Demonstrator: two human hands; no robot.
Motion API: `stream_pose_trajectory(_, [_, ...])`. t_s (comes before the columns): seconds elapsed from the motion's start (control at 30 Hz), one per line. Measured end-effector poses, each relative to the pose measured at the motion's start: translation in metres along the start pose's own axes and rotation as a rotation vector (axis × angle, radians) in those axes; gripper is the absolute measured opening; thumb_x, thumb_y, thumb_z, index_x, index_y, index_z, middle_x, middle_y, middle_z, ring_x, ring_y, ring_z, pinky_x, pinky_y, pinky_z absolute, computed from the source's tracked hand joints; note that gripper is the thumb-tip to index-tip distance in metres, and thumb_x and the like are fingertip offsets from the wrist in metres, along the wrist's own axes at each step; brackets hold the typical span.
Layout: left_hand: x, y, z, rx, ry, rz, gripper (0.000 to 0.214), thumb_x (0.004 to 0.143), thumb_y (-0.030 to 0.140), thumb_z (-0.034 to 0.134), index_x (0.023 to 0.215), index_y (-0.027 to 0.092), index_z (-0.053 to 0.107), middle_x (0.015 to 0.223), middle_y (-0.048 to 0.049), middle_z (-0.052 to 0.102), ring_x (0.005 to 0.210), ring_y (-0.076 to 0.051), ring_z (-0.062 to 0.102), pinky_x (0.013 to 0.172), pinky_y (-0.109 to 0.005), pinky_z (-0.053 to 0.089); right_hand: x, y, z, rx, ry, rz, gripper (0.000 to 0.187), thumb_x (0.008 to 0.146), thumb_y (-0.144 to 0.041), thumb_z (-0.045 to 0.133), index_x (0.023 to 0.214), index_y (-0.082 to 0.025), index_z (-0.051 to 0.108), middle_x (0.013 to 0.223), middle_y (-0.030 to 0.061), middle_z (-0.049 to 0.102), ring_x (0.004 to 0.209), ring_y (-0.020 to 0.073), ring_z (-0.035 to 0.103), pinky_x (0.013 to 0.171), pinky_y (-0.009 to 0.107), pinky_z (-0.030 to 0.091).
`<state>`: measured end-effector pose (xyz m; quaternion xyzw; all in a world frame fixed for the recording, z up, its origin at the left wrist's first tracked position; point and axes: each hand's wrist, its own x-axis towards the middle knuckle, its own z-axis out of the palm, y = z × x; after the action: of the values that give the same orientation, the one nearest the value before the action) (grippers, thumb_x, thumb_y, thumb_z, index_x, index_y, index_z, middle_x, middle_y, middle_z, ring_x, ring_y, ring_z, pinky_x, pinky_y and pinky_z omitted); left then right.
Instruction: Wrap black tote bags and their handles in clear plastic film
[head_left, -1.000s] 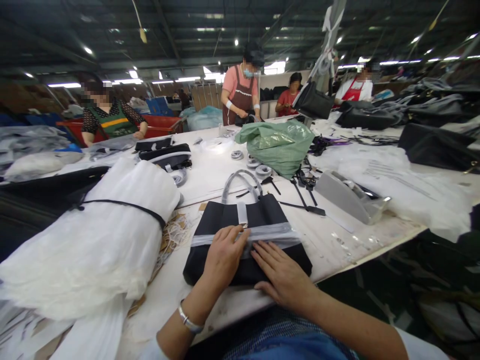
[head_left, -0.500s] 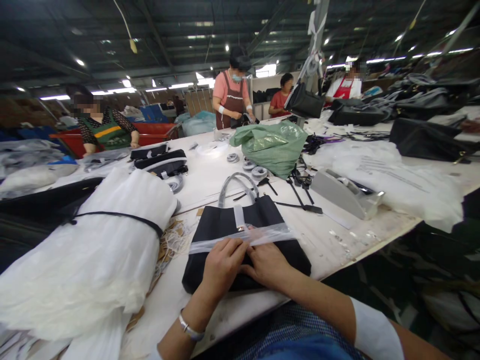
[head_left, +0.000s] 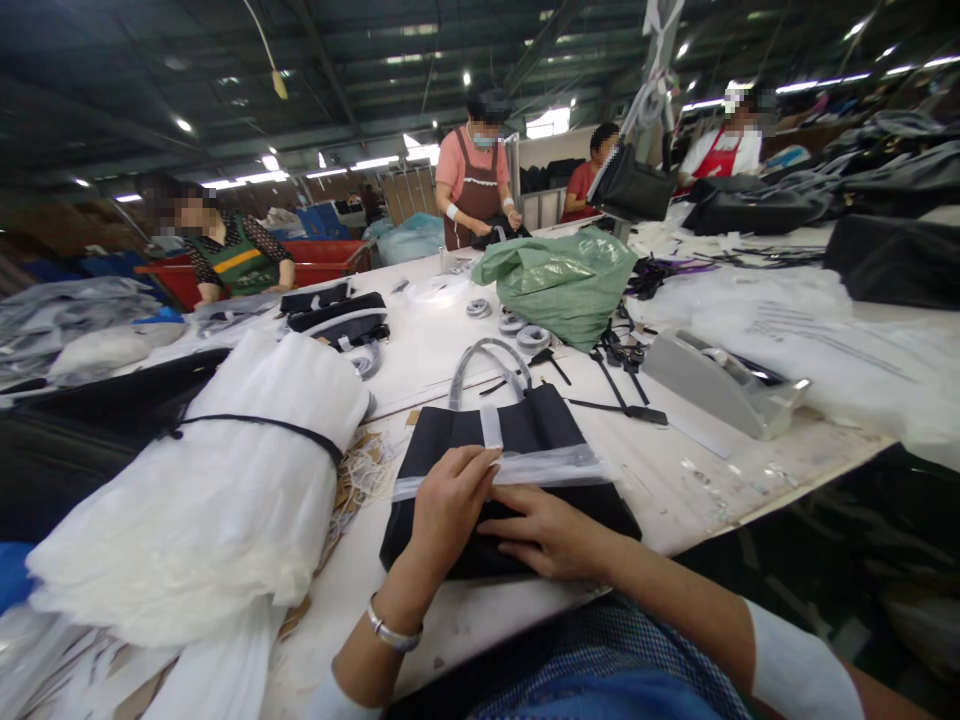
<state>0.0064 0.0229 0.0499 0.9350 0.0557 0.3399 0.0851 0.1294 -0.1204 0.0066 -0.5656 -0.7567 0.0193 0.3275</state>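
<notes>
At the near edge of the bench [head_left: 656, 480], the right hand [head_left: 551, 525], fingers parted, and, slightly farther up, the left hand [head_left: 450, 500], fingers bent with any pinch hidden, touch the black handbag [head_left: 529, 420] lying flat beneath them, plastic strip [head_left: 555, 466] running left to right, handle [head_left: 455, 382] toward the far edge.

Dark ceiling [head_left: 360, 60], strip lights [head_left: 375, 163] (glowing white)
</notes>
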Motion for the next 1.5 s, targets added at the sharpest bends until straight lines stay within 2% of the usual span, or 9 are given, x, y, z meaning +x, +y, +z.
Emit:
stream_pose_trajectory(0.07, [-0.010,0.002,-0.002,-0.029,0.057,-0.054,0.014,0.097,0.024,0.054,0.103,0.020,0.066,0.096,-0.0048,0.068,0.089,-0.016,0.064,0.081,-0.028,0.052,-0.002,0.001,0.001,0.101,0.051,0.015,0.028,0.094,-0.019,0.055,0.119,-0.017,0.068,0.127,0.0112,0.064,0.119,0.0193,0.057,0.106,0.035,0.044])
stream_pose_trajectory(0.17, [-0.031,0.001,0.000,-0.061,-0.042,-0.020,0.015,0.098,0.024,0.053,0.097,0.020,0.067,0.091,-0.0035,0.069,0.083,-0.014,0.065,0.077,-0.025,0.054,-0.003,0.001,0.002,0.149,0.091,0.006,0.026,0.092,-0.017,0.057,0.115,-0.016,0.068,0.113,0.0096,0.071,0.111,0.0191,0.062,0.104,0.035,0.047])
stream_pose_trajectory(0.3, [-0.051,-0.008,0.010,-0.013,-0.148,0.081,0.025,0.098,0.016,0.047,0.116,0.020,0.064,0.109,-0.0058,0.071,0.100,-0.017,0.066,0.091,-0.030,0.055,-0.003,0.001,0.000,0.153,0.161,-0.012,0.022,0.090,-0.014,0.056,0.108,-0.017,0.070,0.105,0.0081,0.073,0.108,0.0200,0.064,0.107,0.040,0.045])
stream_pose_trajectory(0.47, [-0.042,-0.008,0.015,0.082,-0.161,0.028,0.039,0.096,0.010,0.046,0.132,0.023,0.055,0.124,-0.0069,0.064,0.112,-0.017,0.062,0.095,-0.030,0.054,-0.003,0.000,-0.006,0.190,0.338,0.053,0.019,0.092,-0.015,0.052,0.100,-0.020,0.069,0.097,0.0064,0.074,0.117,0.0226,0.061,0.106,0.043,0.048])
stream_pose_trajectory(0.73, [-0.028,-0.016,0.012,0.188,-0.091,0.052,0.017,0.097,0.017,0.052,0.105,0.022,0.066,0.103,-0.0029,0.070,0.089,-0.015,0.067,0.079,-0.025,0.054,-0.009,0.005,0.005,-0.090,0.438,0.170,0.025,0.095,-0.017,0.050,0.111,-0.021,0.069,0.110,0.0088,0.072,0.104,0.0210,0.067,0.095,0.038,0.056])
stream_pose_trajectory(0.87, [-0.035,-0.020,0.010,0.141,-0.006,-0.008,0.018,0.098,0.018,0.050,0.104,0.022,0.066,0.104,-0.0025,0.073,0.084,-0.014,0.069,0.076,-0.022,0.054,-0.010,0.011,0.011,-0.268,0.328,0.202,0.032,0.096,-0.017,0.048,0.124,-0.018,0.064,0.117,0.0108,0.070,0.107,0.0231,0.065,0.097,0.042,0.054])
stream_pose_trajectory(1.07, [-0.037,-0.011,0.015,0.158,-0.065,-0.065,0.013,0.097,0.022,0.053,0.103,0.021,0.064,0.090,-0.0031,0.074,0.079,-0.018,0.069,0.073,-0.027,0.055,-0.003,0.008,0.016,-0.505,0.146,0.322,0.039,0.094,-0.019,0.053,0.131,-0.010,0.058,0.130,0.0178,0.063,0.120,0.0318,0.057,0.099,0.049,0.048])
stream_pose_trajectory(1.23, [-0.035,-0.006,0.016,0.074,-0.123,-0.061,0.018,0.093,0.023,0.061,0.111,0.021,0.060,0.104,-0.0055,0.071,0.095,-0.021,0.068,0.085,-0.033,0.057,0.002,0.003,0.010,-0.556,0.088,0.382,0.035,0.094,-0.023,0.054,0.126,-0.011,0.060,0.122,0.0165,0.067,0.109,0.0319,0.062,0.088,0.046,0.051])
stream_pose_trajectory(1.5, [-0.037,-0.014,0.023,0.093,-0.043,-0.061,0.026,0.096,0.013,0.051,0.120,0.020,0.060,0.114,-0.0055,0.071,0.102,-0.018,0.068,0.091,-0.031,0.057,-0.006,0.006,0.006,-0.511,0.042,0.304,0.044,0.095,-0.025,0.054,0.138,-0.016,0.053,0.136,0.0124,0.060,0.120,0.0290,0.056,0.097,0.045,0.045])
